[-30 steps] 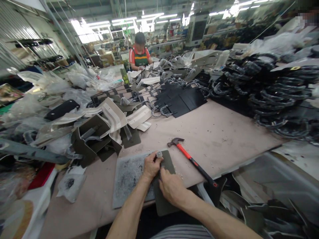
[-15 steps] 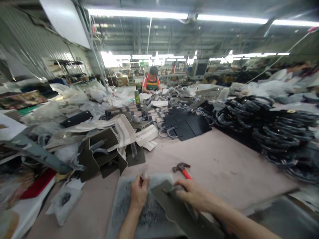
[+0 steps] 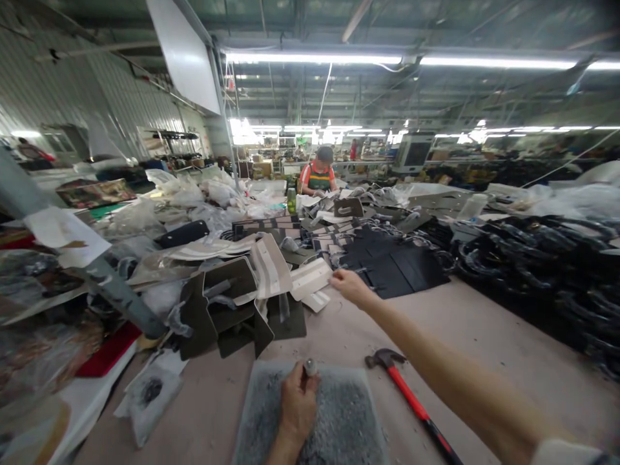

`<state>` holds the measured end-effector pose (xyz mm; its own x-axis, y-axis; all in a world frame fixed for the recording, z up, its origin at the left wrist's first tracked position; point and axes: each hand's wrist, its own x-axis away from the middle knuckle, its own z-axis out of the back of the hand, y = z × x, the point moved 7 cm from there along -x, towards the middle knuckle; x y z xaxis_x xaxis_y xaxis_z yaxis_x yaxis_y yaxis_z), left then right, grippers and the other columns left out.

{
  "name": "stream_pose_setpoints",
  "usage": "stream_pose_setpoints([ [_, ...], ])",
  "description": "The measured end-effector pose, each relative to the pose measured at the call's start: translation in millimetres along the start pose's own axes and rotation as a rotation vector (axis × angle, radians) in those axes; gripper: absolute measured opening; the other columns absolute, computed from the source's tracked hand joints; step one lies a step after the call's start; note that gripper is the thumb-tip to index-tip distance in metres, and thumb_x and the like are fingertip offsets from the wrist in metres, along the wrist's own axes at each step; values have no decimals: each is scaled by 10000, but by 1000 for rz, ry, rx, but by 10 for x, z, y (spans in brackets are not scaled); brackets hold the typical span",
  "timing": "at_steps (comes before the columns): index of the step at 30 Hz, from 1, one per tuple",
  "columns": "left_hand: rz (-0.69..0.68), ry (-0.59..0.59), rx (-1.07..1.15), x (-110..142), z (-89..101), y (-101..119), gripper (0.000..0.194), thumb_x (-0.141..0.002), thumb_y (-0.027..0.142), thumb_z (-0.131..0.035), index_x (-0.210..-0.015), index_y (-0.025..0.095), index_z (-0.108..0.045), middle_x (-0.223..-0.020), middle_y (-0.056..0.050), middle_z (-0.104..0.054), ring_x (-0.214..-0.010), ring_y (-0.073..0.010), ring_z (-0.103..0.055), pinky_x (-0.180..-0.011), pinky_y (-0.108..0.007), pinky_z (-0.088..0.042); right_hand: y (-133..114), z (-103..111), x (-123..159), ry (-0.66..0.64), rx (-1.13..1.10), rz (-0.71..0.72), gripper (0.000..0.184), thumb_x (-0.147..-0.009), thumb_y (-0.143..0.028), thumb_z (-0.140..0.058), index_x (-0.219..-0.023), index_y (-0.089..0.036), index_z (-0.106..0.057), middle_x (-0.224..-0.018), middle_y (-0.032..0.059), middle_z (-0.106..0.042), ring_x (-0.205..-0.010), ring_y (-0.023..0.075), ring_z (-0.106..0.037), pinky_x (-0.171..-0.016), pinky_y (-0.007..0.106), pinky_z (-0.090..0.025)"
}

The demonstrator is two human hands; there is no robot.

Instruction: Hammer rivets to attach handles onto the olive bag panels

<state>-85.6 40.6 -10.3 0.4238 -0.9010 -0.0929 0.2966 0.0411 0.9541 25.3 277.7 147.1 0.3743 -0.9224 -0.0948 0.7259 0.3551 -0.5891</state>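
Upright in my left hand (image 3: 299,400) is a metal punch (image 3: 310,367), its round end showing above the closed fingers; its lower part is hidden. That hand is over a worn grey board (image 3: 343,394) with a scuffed, pitted surface. Stretched far forward, my right hand (image 3: 349,287) has its fingers closed at the right edge of a beige striped panel (image 3: 310,279). A claw hammer (image 3: 409,394) with a red and black handle lies to the right of the board.
Dark olive folded panels (image 3: 242,323) stand left of the striped panel. Flat black panels (image 3: 407,265) and a heap of plastic-wrapped black handles (image 3: 527,271) fill the right side. A grey post (image 3: 121,290) slants at left. Another person (image 3: 318,174) works across the table.
My right hand has parted from the dark olive panel, which is off the board, and reached forward to the striped panel. My left hand keeps the punch. The view has tilted up.
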Motion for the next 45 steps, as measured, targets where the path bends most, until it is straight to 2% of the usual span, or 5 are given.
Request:
stream_pose_setpoints([
  [4, -2, -16, 5, 4, -12, 0, 138, -846, 297, -554, -866, 199, -649, -744, -31, -663, -710, -197, -611, -660, -266, -458, -86, -1033, 115, -161, 176, 48, 477, -800, -349, -672, -1210, -121, -589, -1231, 151, -613, -1110, 248, -577, -902, 309, -436],
  [10, 2, -32, 0, -6, -47, -64, 119, -844, 257, -575, -903, 188, -652, -765, -33, -667, -724, -187, -610, -680, -255, -449, -172, -1487, -30, -209, 429, 100, 508, -891, -182, -507, -1377, -117, -375, -1355, 248, -461, -1194, 306, -502, -915, 392, -410],
  [25, -36, 3, 4, -3, 21, 44, 173, -823, 241, -590, -956, 165, -672, -787, -29, -687, -728, -176, -617, -684, -252, -457, 62, -938, 1064, -346, 403, 221, 522, -867, -132, -432, -1389, -131, -448, -978, 163, -718, -902, 255, -670, -746, 305, -428],
  [33, -10, 132, 117, 64, 184, 96, 196, -782, 317, -643, -883, 154, -682, -797, -51, -730, -743, -197, -670, -696, -271, -513, 95, -41, 1759, -176, -739, -29, 604, -822, -256, -557, -1417, -226, -455, -1112, 21, -704, -899, 191, -661, -820, 317, -505],
  [45, 52, 102, 268, 140, 124, 296, 279, -782, 358, -720, -974, 161, -672, -893, -58, -753, -840, -182, -713, -832, -288, -552, 1133, -836, 3538, -210, -650, -719, 170, -814, -372, -549, -800, -209, -504, -572, -62, -514, -435, 119, -509, -346, 204, -357],
])
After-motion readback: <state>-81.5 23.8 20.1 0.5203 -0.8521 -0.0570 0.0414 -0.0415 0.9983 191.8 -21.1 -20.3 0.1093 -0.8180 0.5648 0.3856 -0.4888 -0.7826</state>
